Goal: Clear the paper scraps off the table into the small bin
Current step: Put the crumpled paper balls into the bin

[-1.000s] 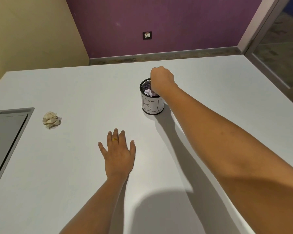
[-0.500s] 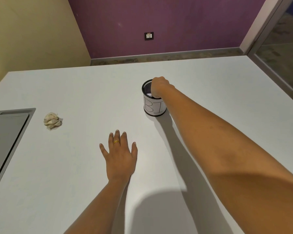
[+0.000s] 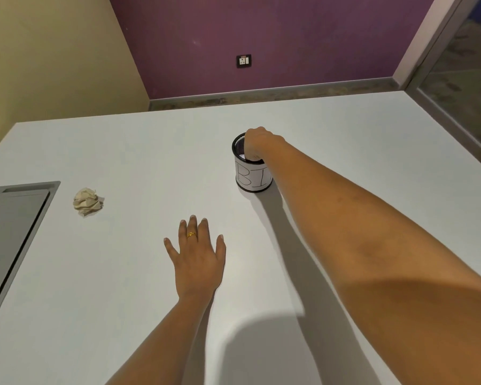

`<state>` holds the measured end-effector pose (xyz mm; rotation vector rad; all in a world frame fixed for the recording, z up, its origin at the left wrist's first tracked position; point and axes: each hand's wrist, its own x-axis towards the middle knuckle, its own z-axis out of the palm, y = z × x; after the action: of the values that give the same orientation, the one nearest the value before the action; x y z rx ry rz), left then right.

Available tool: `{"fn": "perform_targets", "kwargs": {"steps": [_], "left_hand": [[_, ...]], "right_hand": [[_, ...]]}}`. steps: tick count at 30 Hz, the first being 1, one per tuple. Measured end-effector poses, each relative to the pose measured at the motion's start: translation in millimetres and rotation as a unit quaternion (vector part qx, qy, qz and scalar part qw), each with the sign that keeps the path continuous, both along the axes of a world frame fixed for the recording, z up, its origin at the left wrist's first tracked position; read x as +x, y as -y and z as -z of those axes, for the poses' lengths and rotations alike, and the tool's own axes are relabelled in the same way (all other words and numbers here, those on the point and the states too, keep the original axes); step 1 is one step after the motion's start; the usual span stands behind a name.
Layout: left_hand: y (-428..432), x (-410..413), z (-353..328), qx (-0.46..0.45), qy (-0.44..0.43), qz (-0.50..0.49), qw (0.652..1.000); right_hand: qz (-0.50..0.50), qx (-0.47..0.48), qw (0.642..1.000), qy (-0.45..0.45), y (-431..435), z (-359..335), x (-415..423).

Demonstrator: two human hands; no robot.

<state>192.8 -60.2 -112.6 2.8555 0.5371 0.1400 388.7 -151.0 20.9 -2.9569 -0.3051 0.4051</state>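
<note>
On table (image 3: 122, 287), toward far centre: bin (image 3: 247, 177), upright, black mesh with white wrap lettered "BI"; any further lettering cut off by right forearm. Over bin mouth: right hand (image 3: 261, 141), knuckles up, fingers curled downward past rim and into bin. Fingertips hidden inside; cannot tell whether pinching a scrap or holding nothing. Just below that hand, inside bin: white scrap (image 3: 242, 157), seen only as a small sliver against mesh; contact with fingers not determinable. Near rim and right side of wrap covered by wrist and forearm. Flat on table, palm down: left hand (image 3: 197, 259), nearer than bin and to its left, well apart from it. Fingers (image 3: 192, 226) straight and moderately spread, thumb out to right; holding nothing, touching table only. Gold ring (image 3: 191, 234) on one of the middle fingers. At left of table: paper ball (image 3: 87, 202), crumpled, beige, well apart from both hands and from bin, near grey recessed panel (image 3: 14, 232). Panel cut off by left edge of view; both arms cut off by lower edge. On far purple wall: socket (image 3: 243, 61), detail too small to read.
</note>
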Motion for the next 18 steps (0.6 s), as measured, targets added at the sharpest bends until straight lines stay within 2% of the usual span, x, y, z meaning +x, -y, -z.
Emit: {"fn": "perform_targets", "kwargs": {"steps": [9,15,18], "left_hand": [[-0.4,-1.1,-0.4,-0.005,-0.002,0.002,1.0],[0.6,-4.5,-5.7,-0.014,-0.007,0.01,1.0],[2.5,-14.6,-7.6,-0.018,0.011,0.025,0.999]], "right_hand": [[0.005,0.089,0.994,0.067,13.2,-11.3,-16.8],[0.047,0.223,0.96,0.163,35.8,-10.4,-59.9],[0.052,0.234,0.954,0.178,50.4,0.9,-96.1]]}}
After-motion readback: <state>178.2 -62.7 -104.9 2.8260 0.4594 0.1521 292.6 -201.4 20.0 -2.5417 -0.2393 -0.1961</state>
